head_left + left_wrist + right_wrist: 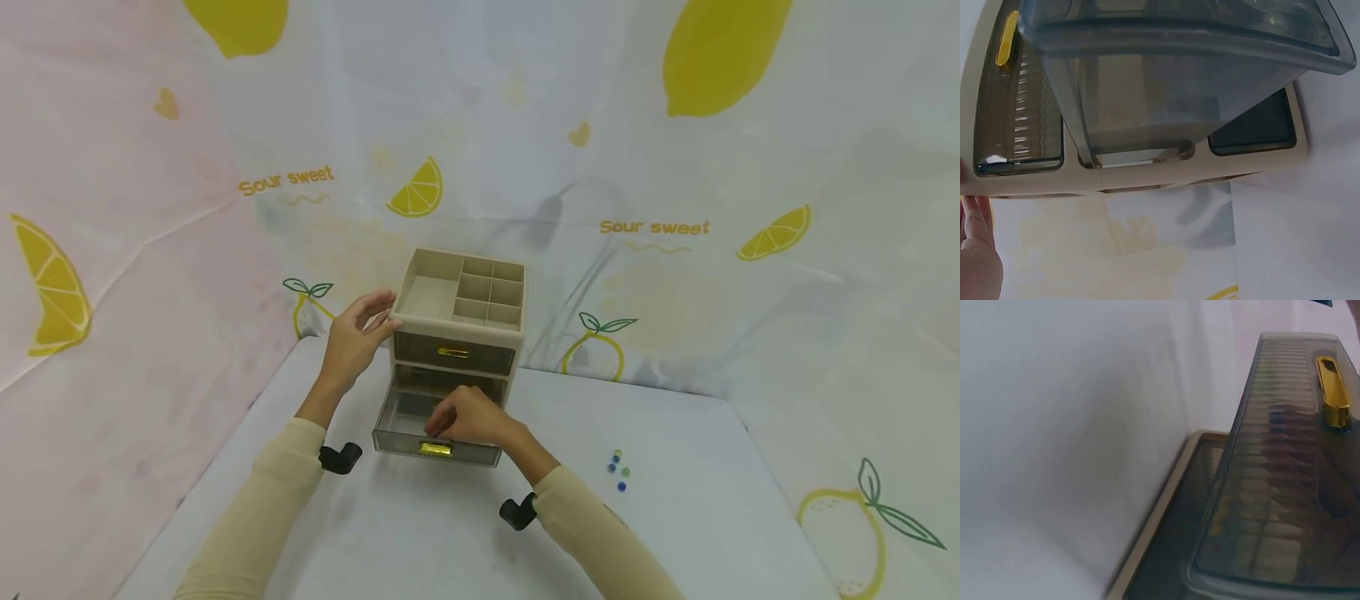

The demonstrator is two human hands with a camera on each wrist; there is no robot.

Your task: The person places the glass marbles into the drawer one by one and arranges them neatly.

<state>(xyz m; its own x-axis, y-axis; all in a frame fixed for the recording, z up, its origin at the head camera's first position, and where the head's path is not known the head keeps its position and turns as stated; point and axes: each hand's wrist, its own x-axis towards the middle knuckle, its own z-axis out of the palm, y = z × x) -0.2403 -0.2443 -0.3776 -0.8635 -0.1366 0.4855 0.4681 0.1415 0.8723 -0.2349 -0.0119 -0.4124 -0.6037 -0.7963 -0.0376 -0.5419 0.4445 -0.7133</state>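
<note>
A beige drawer organizer [459, 325] stands on the table, with a divided tray on top and smoky clear drawers with gold handles. One drawer below the top one, the pulled-out drawer [393, 442], juts toward me. My left hand [352, 342] rests on the organizer's upper left side, thumb at the front corner; its fingers [975, 225] show at the side in the left wrist view. My right hand [472, 417] reaches over the pulled-out drawer, fingers bent down inside it. I cannot tell whether anything is between those fingertips.
Several small blue and green marbles [617, 468] lie on the white table [675, 517] to the right of the organizer. Behind it hangs a lemon-print cloth [487, 167]. Black wrist mounts [341, 458] stick out from both sleeves.
</note>
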